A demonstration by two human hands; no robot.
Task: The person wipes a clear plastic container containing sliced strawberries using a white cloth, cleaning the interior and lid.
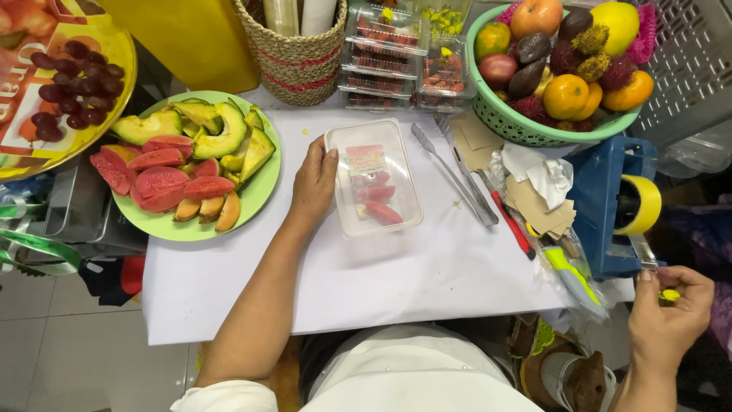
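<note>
Covering the small table is a white sheet point(366, 282), and grey floor tiles are seen below it on the left. A green plate point(263, 191) of cut avocado and red guava slices is set at the left. A woven basket point(293, 69) is placed at the back, with closed fruit boxes point(381, 57) stacked beside it. A green bowl point(526, 130) piled with whole fruit is kept at the back right, and metal tongs point(454, 175) are laid on the sheet near it. A blue tape holder point(610, 206) with a yellow roll is fixed at the right edge.

The left hand point(314, 183) is stretched forward over the sheet, and its fingers are pressed flat against the left side of a clear plastic box point(374, 179). The box is steadied, not lifted. The right hand point(667, 313) is held low at the right, past the table edge, and its fingers are curled around a small yellow piece point(670, 294), just under the tape holder.

The clear box is found in the middle of the sheet, lid shut, with red fruit slices inside. Its long side is pointed away from the person, tipped a little to the right
</note>
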